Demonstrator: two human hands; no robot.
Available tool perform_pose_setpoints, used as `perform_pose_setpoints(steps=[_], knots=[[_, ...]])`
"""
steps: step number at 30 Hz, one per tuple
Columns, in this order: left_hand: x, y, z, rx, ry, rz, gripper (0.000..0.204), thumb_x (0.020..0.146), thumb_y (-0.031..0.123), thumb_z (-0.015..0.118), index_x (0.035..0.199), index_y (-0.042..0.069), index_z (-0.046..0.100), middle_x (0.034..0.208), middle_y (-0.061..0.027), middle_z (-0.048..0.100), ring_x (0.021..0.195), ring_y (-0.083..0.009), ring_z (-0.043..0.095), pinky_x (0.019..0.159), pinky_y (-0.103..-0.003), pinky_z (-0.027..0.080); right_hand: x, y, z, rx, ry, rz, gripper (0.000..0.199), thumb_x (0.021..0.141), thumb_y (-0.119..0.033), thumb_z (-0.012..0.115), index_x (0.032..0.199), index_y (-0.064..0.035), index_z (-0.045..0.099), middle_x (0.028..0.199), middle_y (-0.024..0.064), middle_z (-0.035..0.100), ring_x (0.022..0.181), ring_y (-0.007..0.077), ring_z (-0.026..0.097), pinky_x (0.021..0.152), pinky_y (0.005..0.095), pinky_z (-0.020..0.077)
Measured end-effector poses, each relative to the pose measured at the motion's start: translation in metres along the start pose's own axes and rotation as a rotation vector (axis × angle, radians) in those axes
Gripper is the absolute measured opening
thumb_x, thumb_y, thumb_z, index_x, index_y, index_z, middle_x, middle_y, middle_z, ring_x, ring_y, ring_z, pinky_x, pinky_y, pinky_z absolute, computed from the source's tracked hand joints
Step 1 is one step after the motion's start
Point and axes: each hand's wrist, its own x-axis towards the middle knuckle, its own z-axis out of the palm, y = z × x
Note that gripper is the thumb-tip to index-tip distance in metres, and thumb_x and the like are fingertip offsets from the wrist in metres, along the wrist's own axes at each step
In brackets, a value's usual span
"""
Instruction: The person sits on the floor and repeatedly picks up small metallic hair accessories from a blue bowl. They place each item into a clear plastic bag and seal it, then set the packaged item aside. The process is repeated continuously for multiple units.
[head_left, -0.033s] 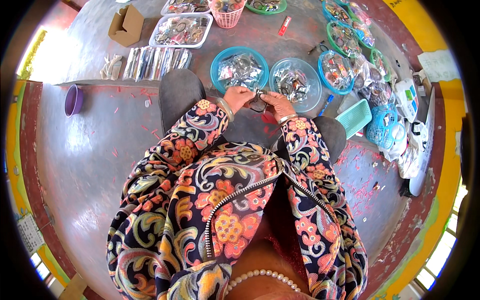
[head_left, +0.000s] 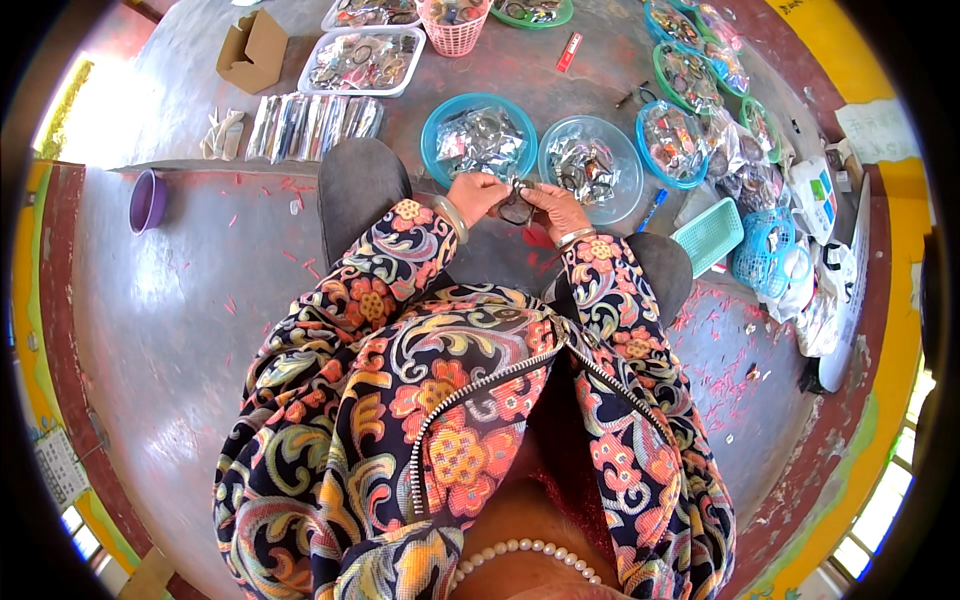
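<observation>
My left hand (head_left: 476, 196) and my right hand (head_left: 560, 210) meet over the gap between my knees, fingertips pinched. Between them is a small dark looped band (head_left: 516, 208) with a shiny bit at its top; its exact kind is too small to tell. Just beyond my left hand stands a blue bowl (head_left: 431, 140) holding packets in clear plastic. A clear bluish bowl (head_left: 628, 190), with dark bands and shiny packets in it, is close beyond my right hand.
Flat packets (head_left: 315, 128) lie in a row at the left, near a white tray (head_left: 408, 85) and a cardboard box (head_left: 252, 52). A purple bowl (head_left: 148, 203) sits far left. At right are a blue pen (head_left: 653, 211), a green basket (head_left: 708, 238) and a blue basket (head_left: 765, 255).
</observation>
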Motion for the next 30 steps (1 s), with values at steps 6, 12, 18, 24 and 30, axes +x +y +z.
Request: perform_pose_setpoints(steps=[6, 12, 18, 24, 30], knots=[[0.001, -0.008, 0.003, 0.192, -0.036, 0.273, 0.014, 0.073, 0.015, 0.062, 0.070, 0.002, 0.060, 0.059, 0.0003, 0.053, 0.050, -0.0048, 0.044, 0.044, -0.020, 0.035, -0.006, -0.007, 0.006, 0.035, -0.076, -0.016, 0.016, 0.073, -0.008, 0.062, 0.086, 0.0007, 0.057, 0.080, 0.0050, 0.060, 0.069, 0.0118, 0.056, 0.064, 0.0231, 0.0446], [0.004, -0.007, 0.001, -0.140, -0.079, -0.019, 0.015, 0.074, 0.013, 0.062, 0.082, 0.001, 0.060, 0.068, -0.0007, 0.057, 0.054, -0.0068, 0.049, 0.046, -0.019, 0.038, -0.005, -0.008, 0.001, 0.026, -0.055, -0.037, 0.016, 0.073, -0.005, 0.061, 0.087, 0.0005, 0.057, 0.082, 0.0052, 0.060, 0.071, 0.0122, 0.056, 0.066, 0.0245, 0.0450], [-0.002, 0.000, 0.004, -0.243, -0.087, -0.087, 0.017, 0.076, 0.013, 0.060, 0.087, 0.000, 0.059, 0.077, -0.0019, 0.059, 0.059, -0.0076, 0.051, 0.048, -0.019, 0.040, -0.009, -0.009, 0.007, 0.016, -0.023, -0.061, 0.016, 0.073, -0.007, 0.061, 0.087, -0.0016, 0.058, 0.080, 0.0042, 0.060, 0.071, 0.0131, 0.056, 0.067, 0.0265, 0.0451], [0.003, -0.008, 0.001, -0.195, -0.047, -0.059, 0.017, 0.077, 0.012, 0.058, 0.086, -0.002, 0.059, 0.079, -0.0049, 0.059, 0.063, -0.0094, 0.054, 0.050, -0.019, 0.043, -0.004, -0.005, 0.001, -0.108, 0.028, -0.090, 0.017, 0.073, -0.014, 0.064, 0.086, -0.0031, 0.059, 0.078, 0.0026, 0.060, 0.068, 0.0100, 0.055, 0.063, 0.0218, 0.0436], [0.005, -0.012, 0.000, -0.299, -0.089, -0.056, 0.012, 0.075, 0.003, 0.057, 0.082, -0.007, 0.057, 0.080, -0.0103, 0.058, 0.069, -0.0163, 0.058, 0.060, -0.025, 0.051, -0.004, -0.009, -0.001, -0.054, 0.125, -0.082, 0.017, 0.074, -0.019, 0.063, 0.086, -0.0063, 0.060, 0.078, 0.0024, 0.060, 0.070, 0.0119, 0.056, 0.066, 0.0251, 0.0430]])
